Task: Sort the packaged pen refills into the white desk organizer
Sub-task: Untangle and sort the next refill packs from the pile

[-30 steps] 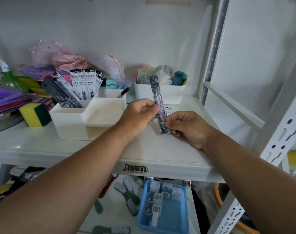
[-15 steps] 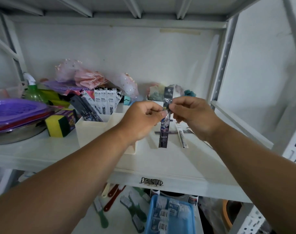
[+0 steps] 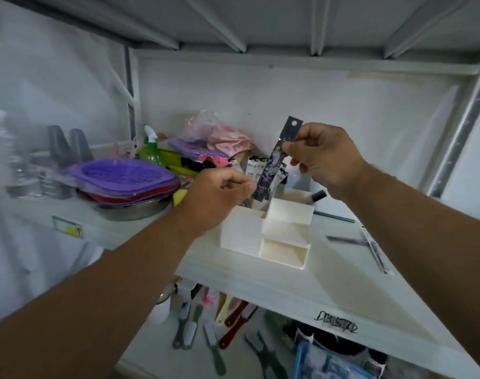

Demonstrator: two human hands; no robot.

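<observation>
A dark packaged pen refill [image 3: 271, 168] hangs nearly upright above the white desk organizer [image 3: 241, 233], its lower end just over the rear left compartment. My right hand [image 3: 326, 157] pinches its upper part. Close to the refill's lower end, my left hand [image 3: 217, 195] is loosely curled with nothing clearly in it. Several white refill packs [image 3: 254, 166] stand behind in the organizer, partly hidden by my hands. More refill packs [image 3: 375, 247] lie flat on the shelf to the right.
A steel bowl with purple and red baskets [image 3: 124, 179] sits left of the organizer. Pink and purple bags [image 3: 217, 132] and a green spray bottle [image 3: 151, 149] stand at the back. Brushes [image 3: 214, 335] and a blue tray [image 3: 329, 365] lie on the shelf below.
The view swung left and up. My right hand carried the dark refill over the organizer, and my left hand let go of it and dropped lower.
</observation>
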